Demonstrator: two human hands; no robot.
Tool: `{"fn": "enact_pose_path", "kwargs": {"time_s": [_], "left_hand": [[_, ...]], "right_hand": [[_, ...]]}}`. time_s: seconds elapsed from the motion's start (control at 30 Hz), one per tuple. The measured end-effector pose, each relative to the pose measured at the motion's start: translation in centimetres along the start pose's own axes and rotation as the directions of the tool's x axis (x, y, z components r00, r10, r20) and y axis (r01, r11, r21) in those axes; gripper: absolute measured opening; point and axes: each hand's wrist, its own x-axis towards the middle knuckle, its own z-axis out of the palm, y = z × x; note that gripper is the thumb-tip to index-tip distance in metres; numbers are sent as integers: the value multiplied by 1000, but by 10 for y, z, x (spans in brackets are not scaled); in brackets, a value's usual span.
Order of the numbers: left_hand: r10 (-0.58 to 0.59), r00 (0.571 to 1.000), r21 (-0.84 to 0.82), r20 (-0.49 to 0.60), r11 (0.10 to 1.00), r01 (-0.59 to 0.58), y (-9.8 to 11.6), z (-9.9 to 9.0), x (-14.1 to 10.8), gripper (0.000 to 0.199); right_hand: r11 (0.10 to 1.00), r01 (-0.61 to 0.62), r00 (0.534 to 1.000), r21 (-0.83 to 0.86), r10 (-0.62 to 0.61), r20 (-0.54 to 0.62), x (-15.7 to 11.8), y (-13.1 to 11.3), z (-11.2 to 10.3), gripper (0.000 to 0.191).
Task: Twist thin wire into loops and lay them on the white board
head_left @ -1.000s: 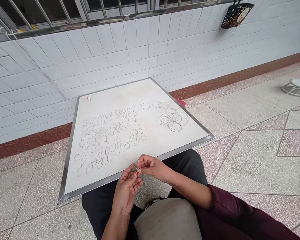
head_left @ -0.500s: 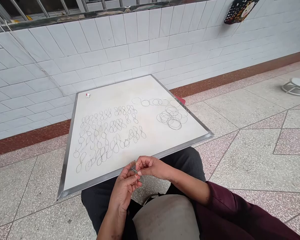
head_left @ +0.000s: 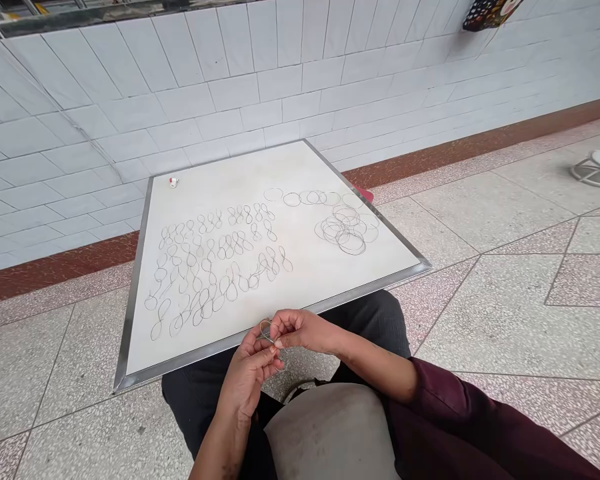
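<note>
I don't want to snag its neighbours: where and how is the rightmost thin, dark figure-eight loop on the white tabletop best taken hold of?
Probably pinch this figure-eight loop by its near lobe, coming from the right: it lies flat and slants, so that lobe reaches farthest right. Other figure-eight loops sit close on its left; the round dark rings lie well apart.

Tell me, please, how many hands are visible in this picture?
2. The left hand and the right hand are close together near the table's front edge, fingers holding a thin wire loop. Some fingers are partly hidden.
</note>
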Motion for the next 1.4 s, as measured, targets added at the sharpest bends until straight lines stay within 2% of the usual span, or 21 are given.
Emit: {"fn": "enact_pose_path", "kwargs": {"time_s": [0.13,0.27,0.47,0.6,0.87,1.03,1.17,1.4], "left_hand": [[52,999,-34,9,998,-51,-1,4,-3,63],[99,995,-14,-33,995,-99,-3,10,-8,66],[147,988,-51,-56,987,-150,-8,12,-12,56],[148,986,-85,-76,984,-154,-10,12,-12,51],[192,980,-56,-58,979,-195,-10,12,-7,54],[167,984,-65,-68,983,-172,-9,11,-7,55],[154,987,-5,-33,988,-154,-5,9,-10,61],[181,982,120,-44,977,-175,-10,8,-7,73]], "right_hand": [[1000,2,999,-18,-2,-35,-2,-4,2,34],[999,14,997,-36,-17,-76,-5,-4,3,35],[998,41,993,-53,-47,-107,-10,-6,3,37],[998,45,992,-33,-48,-116,-11,-7,8,37],[994,87,977,-64,-98,-190,-6,3,12,37],[992,114,969,-58,-124,-213,-5,5,12,36],[994,99,976,-45,-106,-190,-7,6,13,35],[998,46,986,-46,-52,-160,-2,15,10,38]]}}
